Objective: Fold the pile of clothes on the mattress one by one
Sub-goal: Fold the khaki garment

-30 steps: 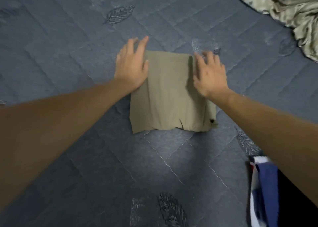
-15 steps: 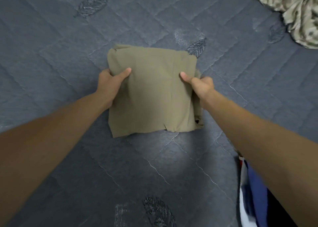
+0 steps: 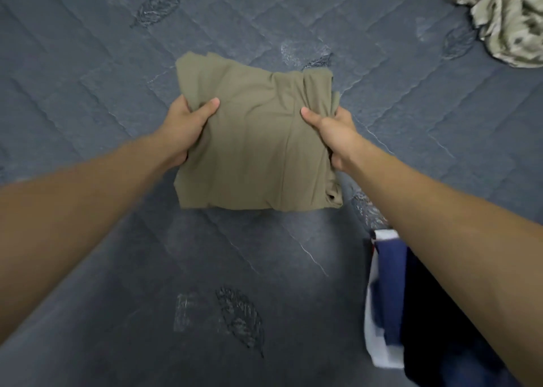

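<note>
While both hands, left hand and right hand, grip it, the folded olive garment looks square, slightly rumpled.

- Folded garment: centre of the mattress, between left hand and right hand.
- Crumpled cloth: far right corner.
- Stacked clothes: near right, under the right forearm.

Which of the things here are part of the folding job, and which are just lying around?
Part of the job:
- folded olive garment, gripped at its sides by the left hand and right hand
- crumpled pale patterned cloth at the far right, apparently unfolded
- dark blue and white clothes at the near right
- grey quilted mattress

Just lying about:
- nothing visible
</note>
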